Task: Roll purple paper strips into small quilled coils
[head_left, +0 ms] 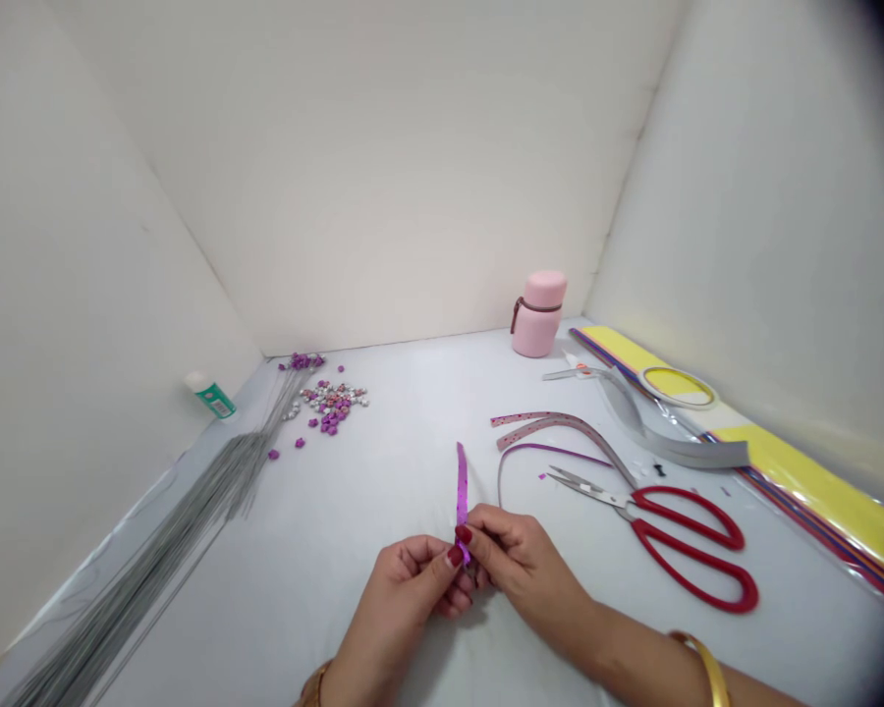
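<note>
The purple strip point(462, 486) was held toward the front of the worktop point(383, 481), about midway between the left and right edges, its free end pointing to the back edge. The left hand point(421, 581) pinched its near end between thumb and fingers, and the right hand point(520, 562) pinched the same spot from the other side; what was folded beneath the fingertips was mostly hidden.

The strip looked thin, glossy and very light, so it probably bent at a touch and took a crease easily, yet had enough stiffness for the free length to stay straight. Its shiny face was likely a little slippery, and a hard tug could well have torn or crumpled it. The best hold seemed to be a flat fingertip pinch on the bunched near end, with the other hand guiding the tail by its long edges. The scissors point(648, 511) lay toward the right edge, apart from both hands.
</note>
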The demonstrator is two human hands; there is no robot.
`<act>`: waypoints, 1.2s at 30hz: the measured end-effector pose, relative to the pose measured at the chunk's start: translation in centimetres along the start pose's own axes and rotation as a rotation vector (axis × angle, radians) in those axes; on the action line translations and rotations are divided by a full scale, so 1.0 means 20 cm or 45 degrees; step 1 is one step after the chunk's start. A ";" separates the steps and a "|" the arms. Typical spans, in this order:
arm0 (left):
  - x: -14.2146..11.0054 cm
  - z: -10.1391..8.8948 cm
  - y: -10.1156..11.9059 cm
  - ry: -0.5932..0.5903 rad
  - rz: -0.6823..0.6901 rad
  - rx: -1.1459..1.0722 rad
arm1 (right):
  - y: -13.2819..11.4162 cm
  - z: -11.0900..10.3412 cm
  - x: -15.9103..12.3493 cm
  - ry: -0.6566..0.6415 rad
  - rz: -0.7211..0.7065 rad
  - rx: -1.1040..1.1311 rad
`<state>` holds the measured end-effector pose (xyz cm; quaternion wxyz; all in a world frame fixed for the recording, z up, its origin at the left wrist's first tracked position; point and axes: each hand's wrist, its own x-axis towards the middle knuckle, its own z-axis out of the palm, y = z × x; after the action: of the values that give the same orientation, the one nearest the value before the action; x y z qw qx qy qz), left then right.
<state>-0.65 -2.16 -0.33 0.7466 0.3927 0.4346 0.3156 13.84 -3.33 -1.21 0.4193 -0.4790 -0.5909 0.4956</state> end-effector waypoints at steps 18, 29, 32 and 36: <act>0.00 0.00 0.01 0.063 0.082 0.100 | -0.01 -0.03 0.00 0.149 -0.211 -0.120; -0.03 0.00 0.03 0.121 0.212 0.210 | -0.02 -0.02 0.00 0.081 -0.371 -0.292; -0.03 0.00 0.03 0.140 0.257 0.232 | -0.03 -0.03 0.00 0.076 -0.320 -0.270; -0.02 0.00 0.01 0.115 0.218 0.247 | -0.04 -0.03 0.00 0.088 -0.308 -0.283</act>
<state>-0.88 -2.25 0.00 0.6550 0.4842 0.4611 0.3520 14.29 -3.27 -0.40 0.4403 -0.4646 -0.6808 0.3561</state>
